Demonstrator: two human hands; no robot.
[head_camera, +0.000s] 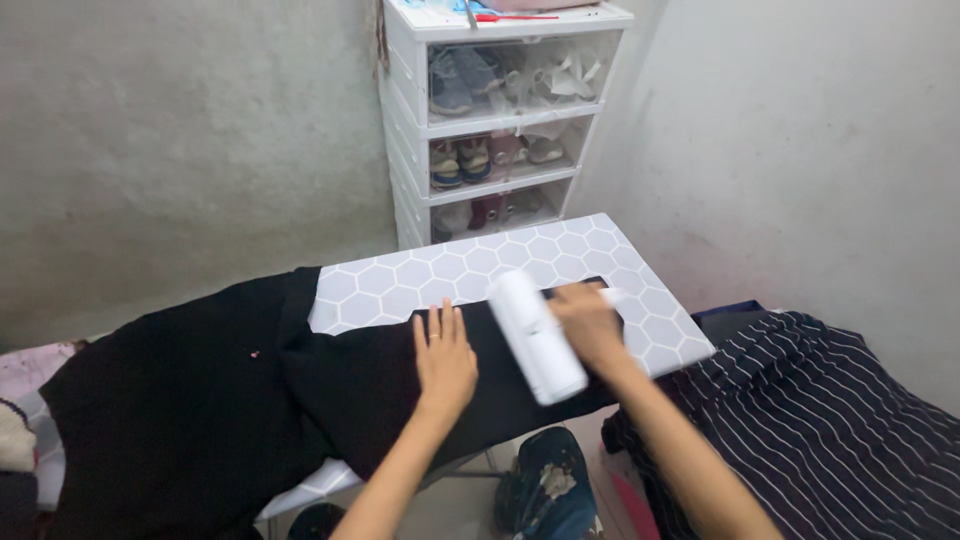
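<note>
- Our left hand (445, 362) lies flat, fingers spread, palm down on the black cloth (200, 420), holding nothing, just pinning the fabric.
- Our right hand (590, 325) is closed round the handle of the lint roller (535, 337); the handle is mostly hidden by the hand.
- The roller lies across the cloth between our two hands, its white drum touching the fabric, near end tilted towards us.
- The cloth is draped over the board (560, 255), a hexagon-patterned surface; it covers the left and near part and hangs off the near edge, while the far right part of the board is bare.
- Handling, as we judge it: the roller looks light and stiff, its drum likely tacky, so take it by the handle, not the drum. The cloth is soft and limp and bunches easily; a flat palm holds it better than a pinch.
- Counts: one roller, one black cloth, one board, two hands.
- One striped garment (820, 420), dark with thin white lines, lies heaped to the right of the board, apart from the cloth.
- One white drawer unit (500, 120) stands far behind the board, with three clear drawers showing shoes; we cannot count pairs.
- A dark bag or shoe (545, 485) sits on the floor near us; we cannot tell which.
</note>
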